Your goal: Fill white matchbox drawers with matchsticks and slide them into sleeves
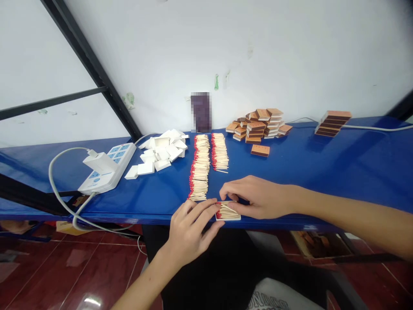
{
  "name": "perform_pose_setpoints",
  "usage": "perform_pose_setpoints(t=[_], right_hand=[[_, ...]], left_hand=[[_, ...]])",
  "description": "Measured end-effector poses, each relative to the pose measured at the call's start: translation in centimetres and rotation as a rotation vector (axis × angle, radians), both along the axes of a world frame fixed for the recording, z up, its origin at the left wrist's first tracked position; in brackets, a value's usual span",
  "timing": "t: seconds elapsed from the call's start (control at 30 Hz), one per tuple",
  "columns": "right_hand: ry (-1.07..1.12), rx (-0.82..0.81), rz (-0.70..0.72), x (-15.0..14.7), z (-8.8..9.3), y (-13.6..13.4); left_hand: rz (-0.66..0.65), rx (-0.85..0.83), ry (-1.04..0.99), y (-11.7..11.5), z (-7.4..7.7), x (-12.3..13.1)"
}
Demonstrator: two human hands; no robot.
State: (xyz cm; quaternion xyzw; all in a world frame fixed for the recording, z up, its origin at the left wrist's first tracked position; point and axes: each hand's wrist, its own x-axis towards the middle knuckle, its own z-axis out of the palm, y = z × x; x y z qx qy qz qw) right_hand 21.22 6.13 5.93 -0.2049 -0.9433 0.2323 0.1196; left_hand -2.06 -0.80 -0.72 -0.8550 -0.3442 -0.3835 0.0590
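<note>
A small white matchbox tray (pixel 237 218) full of red-headed matches (pixel 227 211) lies at the front edge of the blue shelf. My left hand (pixel 192 232) grips its left end, the thumb on the near side and fingers on the far side. Over the tray's right end is my right hand (pixel 254 198), fingers curled, its thumb touching the matches; the fingertips are partly hidden. Beyond the tray run two rows of loose matches, a longer left row (pixel 200 165) and a shorter right row (pixel 220 151), red heads to the left.
Empty white trays (pixel 161 150) are heaped at the left, beside a power strip (pixel 111 172) with a plugged-in charger and cable. Orange-brown matchbox sleeves (pixel 258 125) pile up at the back right. Farther right stands a stack of matchboxes (pixel 334 122). A blurred dark object (pixel 201 112) leans on the wall.
</note>
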Motion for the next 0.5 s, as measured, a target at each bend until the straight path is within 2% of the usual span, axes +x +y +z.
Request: perform_pose_setpoints(t=[0.5], right_hand=[[-0.026, 0.011, -0.008, -0.08, -0.24, 0.19]], left_hand=[[0.010, 0.006, -0.006, -0.04, 0.28, 0.15]])
